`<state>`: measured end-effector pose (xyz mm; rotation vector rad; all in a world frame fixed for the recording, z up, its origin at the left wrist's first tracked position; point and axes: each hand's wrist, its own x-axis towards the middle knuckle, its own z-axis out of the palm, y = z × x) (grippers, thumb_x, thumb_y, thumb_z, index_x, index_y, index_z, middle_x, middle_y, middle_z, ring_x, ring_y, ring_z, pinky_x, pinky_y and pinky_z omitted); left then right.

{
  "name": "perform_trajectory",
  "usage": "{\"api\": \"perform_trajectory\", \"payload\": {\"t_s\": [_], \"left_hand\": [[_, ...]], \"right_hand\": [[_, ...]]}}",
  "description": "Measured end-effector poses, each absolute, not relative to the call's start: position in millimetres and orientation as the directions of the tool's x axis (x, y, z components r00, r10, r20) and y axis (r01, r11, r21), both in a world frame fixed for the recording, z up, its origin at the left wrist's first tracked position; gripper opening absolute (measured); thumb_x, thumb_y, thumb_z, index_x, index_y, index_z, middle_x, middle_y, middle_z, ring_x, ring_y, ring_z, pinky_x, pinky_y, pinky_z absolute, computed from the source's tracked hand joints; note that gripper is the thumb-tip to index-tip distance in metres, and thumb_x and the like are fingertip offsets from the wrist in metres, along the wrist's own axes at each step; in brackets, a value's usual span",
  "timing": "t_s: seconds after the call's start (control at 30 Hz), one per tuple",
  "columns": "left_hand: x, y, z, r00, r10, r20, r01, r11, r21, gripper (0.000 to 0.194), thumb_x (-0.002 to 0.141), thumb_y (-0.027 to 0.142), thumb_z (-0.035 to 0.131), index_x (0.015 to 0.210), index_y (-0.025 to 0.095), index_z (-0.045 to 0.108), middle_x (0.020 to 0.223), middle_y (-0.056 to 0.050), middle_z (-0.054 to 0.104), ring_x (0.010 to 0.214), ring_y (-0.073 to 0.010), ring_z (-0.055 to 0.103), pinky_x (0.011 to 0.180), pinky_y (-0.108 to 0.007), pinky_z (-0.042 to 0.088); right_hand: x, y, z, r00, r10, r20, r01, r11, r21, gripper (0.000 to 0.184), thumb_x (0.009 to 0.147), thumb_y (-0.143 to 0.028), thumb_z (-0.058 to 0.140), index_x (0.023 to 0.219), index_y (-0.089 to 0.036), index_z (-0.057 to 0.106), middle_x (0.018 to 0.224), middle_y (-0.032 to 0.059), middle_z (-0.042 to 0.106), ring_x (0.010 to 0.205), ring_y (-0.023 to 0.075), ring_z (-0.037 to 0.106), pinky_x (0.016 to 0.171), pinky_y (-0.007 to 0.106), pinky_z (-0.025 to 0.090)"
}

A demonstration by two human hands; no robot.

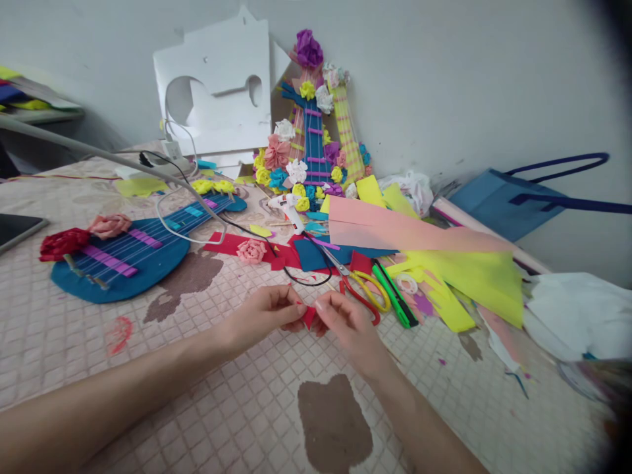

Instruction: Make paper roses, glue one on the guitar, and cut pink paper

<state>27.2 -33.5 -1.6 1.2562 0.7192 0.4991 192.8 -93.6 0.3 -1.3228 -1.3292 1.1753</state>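
Note:
A small piece of red crepe paper (309, 317), pointed at its lower end, is pinched between my two hands above the table. My left hand (276, 307) grips its left side with thumb and fingers. On the right side, the fingers of my right hand (343, 317) are closed on it too. Just beyond lie scissors (360, 289) with red and yellow handles and a green utility knife (395, 293). A pink paper rose (251, 251) rests on a red strip (224, 243) behind my left hand.
A blue toy guitar (148, 253) with paper flowers lies at the left. White hot glue gun (291, 209) and its black cord sit in the middle. Sheets of pink paper (395, 227) and yellow paper (478, 276) cover the right. Flower-decorated guitars (316, 141) lean on the wall.

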Motion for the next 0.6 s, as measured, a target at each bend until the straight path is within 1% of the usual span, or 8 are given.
{"api": "perform_trajectory", "payload": {"t_s": [0.1, 0.23, 0.4, 0.53, 0.6], "left_hand": [[28.0, -34.1, -1.7, 0.669, 0.708, -0.227, 0.061, 0.252, 0.966, 0.026, 0.074, 0.037, 0.065, 0.071, 0.014, 0.054, 0.064, 0.001, 0.057, 0.062, -0.0097, 0.052, 0.062, -0.024, 0.04], [28.4, -34.0, -3.0, 0.669, 0.708, -0.227, 0.066, 0.246, 0.967, 0.028, 0.074, 0.038, 0.066, 0.07, 0.013, 0.054, 0.063, 0.001, 0.057, 0.061, -0.0093, 0.051, 0.06, -0.023, 0.038], [28.1, -33.2, -3.7, 0.649, 0.716, -0.255, 0.064, 0.282, 0.957, 0.028, 0.072, 0.038, 0.069, 0.071, 0.013, 0.056, 0.066, 0.0, 0.061, 0.063, -0.0105, 0.055, 0.063, -0.024, 0.043], [28.4, -34.2, -2.2, 0.635, 0.715, -0.294, 0.043, 0.347, 0.937, 0.034, 0.076, 0.047, 0.063, 0.073, 0.014, 0.056, 0.069, -0.002, 0.064, 0.068, -0.0142, 0.061, 0.071, -0.03, 0.048], [28.7, -34.7, -2.2, 0.65, 0.697, -0.304, 0.073, 0.341, 0.937, 0.036, 0.076, 0.05, 0.062, 0.074, 0.014, 0.058, 0.071, -0.003, 0.064, 0.07, -0.0146, 0.061, 0.071, -0.03, 0.048]], "right_hand": [[190.2, -92.6, 2.5, -0.019, 1.0, -0.025, 0.196, -0.02, -0.98, 0.02, 0.08, -0.036, 0.059, 0.072, -0.018, 0.055, 0.066, -0.0015, 0.052, 0.061, 0.0119, 0.048, 0.056, 0.025, 0.039], [189.0, -91.7, 4.0, -0.011, 0.999, -0.045, 0.237, -0.041, -0.971, 0.014, 0.079, -0.029, 0.056, 0.07, -0.018, 0.053, 0.065, -0.0018, 0.051, 0.06, 0.0116, 0.046, 0.054, 0.024, 0.037], [190.9, -92.4, 3.7, -0.009, 0.999, -0.034, 0.265, -0.031, -0.964, 0.012, 0.078, -0.027, 0.056, 0.069, -0.019, 0.052, 0.064, -0.0027, 0.05, 0.06, 0.0115, 0.046, 0.054, 0.024, 0.037], [191.7, -92.6, 0.6, 0.024, 1.0, -0.017, 0.262, -0.023, -0.965, 0.013, 0.078, -0.026, 0.055, 0.068, -0.019, 0.052, 0.062, -0.0033, 0.05, 0.059, 0.0113, 0.045, 0.054, 0.024, 0.037], [191.8, -92.4, -1.4, 0.041, 0.999, -0.014, 0.254, -0.024, -0.967, 0.012, 0.079, -0.026, 0.056, 0.069, -0.019, 0.053, 0.062, -0.0033, 0.05, 0.058, 0.0111, 0.045, 0.053, 0.024, 0.036]]}}
